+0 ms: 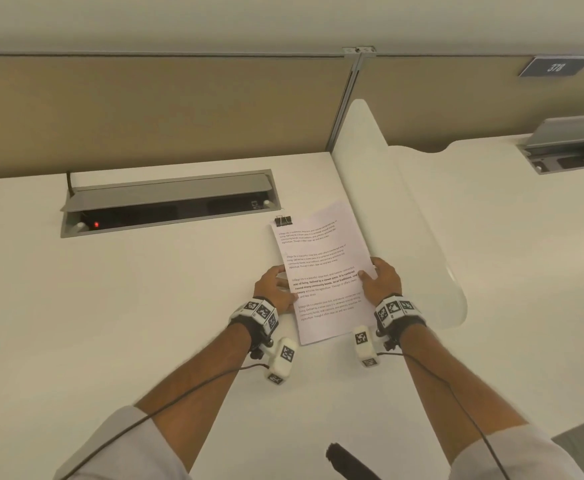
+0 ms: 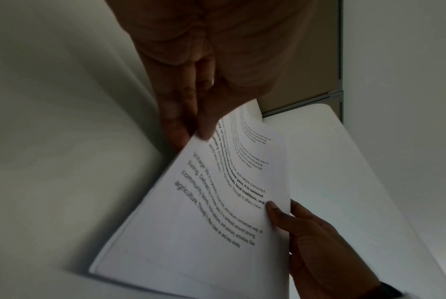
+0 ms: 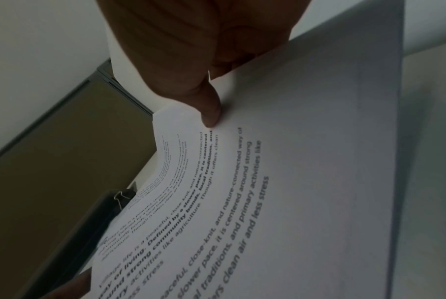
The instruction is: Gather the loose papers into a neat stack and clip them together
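A stack of printed papers (image 1: 321,271) lies slanted over the white desk (image 1: 145,306), just right of centre. A black binder clip (image 1: 283,221) sits on its far left corner and appears clamped there. My left hand (image 1: 285,284) pinches the stack's left edge, thumb on top. My right hand (image 1: 370,271) pinches the right edge, thumb on the sheet and fingers beneath. In the left wrist view my left fingers (image 2: 191,125) hold the papers (image 2: 204,222) opposite the right hand (image 2: 306,232). The right wrist view shows my thumb (image 3: 211,113) on the top sheet (image 3: 280,202) and the clip (image 3: 122,197) beyond.
A recessed grey cable box (image 1: 169,202) with a red light lies in the desk behind the papers. A frosted white divider (image 1: 404,220) stands just right of the stack. Tan partition panels (image 1: 145,116) close the back. A black object (image 1: 346,462) pokes in at the near edge.
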{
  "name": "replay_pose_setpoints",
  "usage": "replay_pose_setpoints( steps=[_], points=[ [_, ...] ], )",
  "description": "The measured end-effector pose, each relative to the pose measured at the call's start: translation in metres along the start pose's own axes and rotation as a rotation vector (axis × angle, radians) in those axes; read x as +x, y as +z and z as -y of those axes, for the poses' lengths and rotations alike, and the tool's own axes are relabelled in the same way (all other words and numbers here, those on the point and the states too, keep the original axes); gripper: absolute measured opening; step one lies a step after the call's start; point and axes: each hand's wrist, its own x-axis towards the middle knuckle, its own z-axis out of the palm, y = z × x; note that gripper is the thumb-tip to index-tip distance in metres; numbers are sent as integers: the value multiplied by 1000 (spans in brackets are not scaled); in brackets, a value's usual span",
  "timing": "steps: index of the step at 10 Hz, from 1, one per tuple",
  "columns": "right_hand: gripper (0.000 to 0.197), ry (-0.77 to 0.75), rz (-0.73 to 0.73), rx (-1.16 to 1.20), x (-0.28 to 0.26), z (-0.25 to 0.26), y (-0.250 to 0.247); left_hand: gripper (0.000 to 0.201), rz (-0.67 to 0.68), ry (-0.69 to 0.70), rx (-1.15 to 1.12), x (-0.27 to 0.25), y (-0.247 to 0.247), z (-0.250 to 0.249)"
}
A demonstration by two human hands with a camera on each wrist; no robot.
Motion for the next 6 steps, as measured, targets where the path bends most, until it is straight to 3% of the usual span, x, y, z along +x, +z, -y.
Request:
replay_pose_setpoints(
  steps=[4,6],
  points=[
    [58,5,-37,-76,6,-6,7,82,-84,38,37,2,8,7],
    [60,-81,-77,-171,-18,-11,-5,93,-97,133,386,-24,-10,10]
  ],
)
